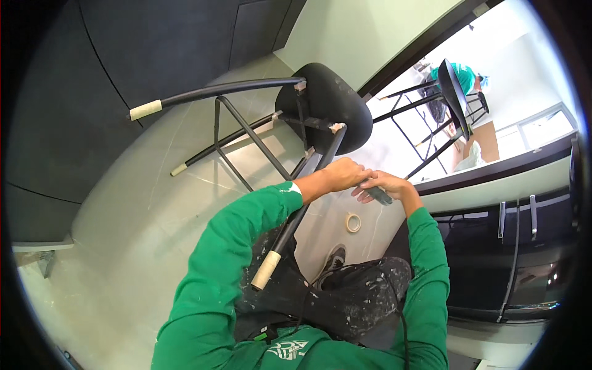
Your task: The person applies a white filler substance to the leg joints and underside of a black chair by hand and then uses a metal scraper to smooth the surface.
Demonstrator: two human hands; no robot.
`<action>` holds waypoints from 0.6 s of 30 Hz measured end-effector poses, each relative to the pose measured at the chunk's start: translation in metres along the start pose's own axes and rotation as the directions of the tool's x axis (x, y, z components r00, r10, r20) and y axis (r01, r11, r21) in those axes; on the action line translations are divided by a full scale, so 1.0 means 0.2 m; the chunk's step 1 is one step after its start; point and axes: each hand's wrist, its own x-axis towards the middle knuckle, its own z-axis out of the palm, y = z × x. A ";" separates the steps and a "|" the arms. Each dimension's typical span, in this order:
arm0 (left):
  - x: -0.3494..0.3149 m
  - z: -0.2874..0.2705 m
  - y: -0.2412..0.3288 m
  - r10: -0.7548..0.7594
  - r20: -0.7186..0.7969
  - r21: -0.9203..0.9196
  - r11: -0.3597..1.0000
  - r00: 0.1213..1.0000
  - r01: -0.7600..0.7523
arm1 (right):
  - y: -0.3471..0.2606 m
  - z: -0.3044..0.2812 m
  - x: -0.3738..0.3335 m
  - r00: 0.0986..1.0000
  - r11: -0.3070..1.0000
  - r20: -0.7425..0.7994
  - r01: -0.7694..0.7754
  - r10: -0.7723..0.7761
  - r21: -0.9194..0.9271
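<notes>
A black bar stool (325, 111) lies tipped on the floor in front of me, its legs pointing toward me and to the left. Pale masking tape (267, 270) wraps the leg tips, and light worn patches show where the legs meet the seat. My left hand (344, 174) is closed just beyond the nearest leg, its fingertips meeting those of the other hand; what it grips is hidden. In my right hand (394, 184) is a dark grey flat piece (378, 196), held between thumb and fingers. Its exact kind is unclear.
A roll of masking tape (347, 222) rests on the floor near my shoe (335, 258). Dark glossy cabinets (475, 253) stand at right, dark panels (160, 43) at left. Through the opening are another black stool (453, 92) and a person in green (462, 75).
</notes>
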 end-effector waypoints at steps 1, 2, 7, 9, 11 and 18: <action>0.01 0.00 0.01 -0.033 0.044 0.015 0.999 0.998 0.033 | 0.01 -0.05 0.03 0.999 0.999 -0.029 -0.038 0.038 0.006; 0.01 -0.02 0.00 -0.031 0.022 0.027 0.999 0.999 0.030 | 0.03 -0.08 0.07 1.000 0.999 -0.005 0.014 -0.014 -0.043; -0.01 0.03 -0.09 -0.147 -0.020 0.140 0.979 0.989 0.148 | 0.25 -0.22 0.34 0.991 0.996 -0.129 0.055 -0.046 0.066; 0.02 0.03 -0.15 -0.206 -0.187 0.180 0.954 0.961 0.239 | 0.39 -0.20 0.50 0.961 0.984 -0.268 0.107 -0.065 0.145; 0.14 -0.09 -0.19 -0.295 -0.240 0.062 0.946 0.925 0.318 | 0.55 -0.14 0.63 0.898 0.937 -0.439 0.175 -0.027 0.302; 0.31 -0.09 -0.57 -0.552 -0.246 0.016 0.819 0.797 0.573 | 0.88 0.02 1.31 0.759 0.679 -0.651 0.480 -0.003 0.556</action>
